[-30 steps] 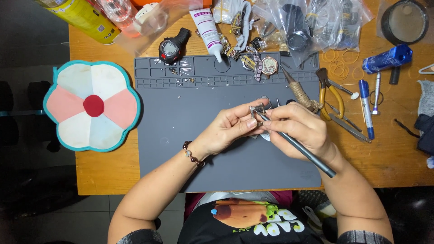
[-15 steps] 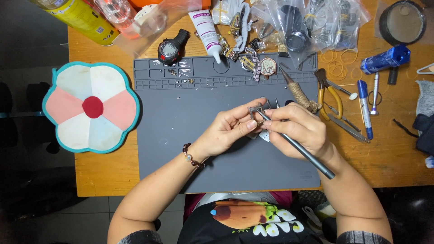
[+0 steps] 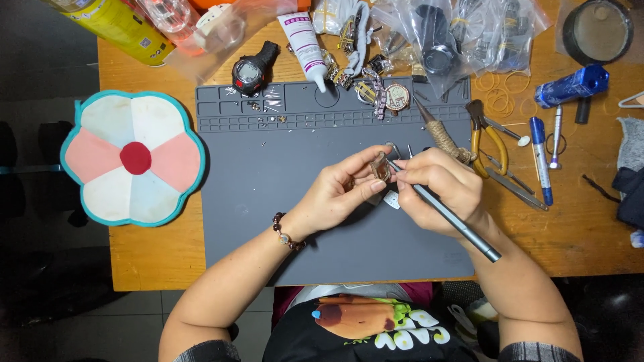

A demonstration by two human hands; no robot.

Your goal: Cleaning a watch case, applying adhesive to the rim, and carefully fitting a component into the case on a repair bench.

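Over the middle of a grey work mat (image 3: 268, 174), my left hand (image 3: 335, 194) pinches a small brownish watch piece (image 3: 380, 167) between thumb and fingers. My right hand (image 3: 443, 188) grips a slim grey metal tool (image 3: 446, 213) like a pen, its tip touching the small piece. The tool's shaft runs down to the right past my wrist. A beaded bracelet (image 3: 285, 234) sits on my left wrist. Details of the piece are hidden by my fingers.
A black digital watch (image 3: 251, 70), a white glue tube (image 3: 303, 40), plastic bags of watch parts (image 3: 436, 33) and a yellow can (image 3: 117, 23) line the far edge. Yellow-handled pliers (image 3: 486, 137), pens and a blue torch (image 3: 570, 84) lie right. A flower-shaped pad (image 3: 131, 157) lies left.
Both hands stay in the same spot over the mat; only small finger and tool-tip shifts on the piece show.
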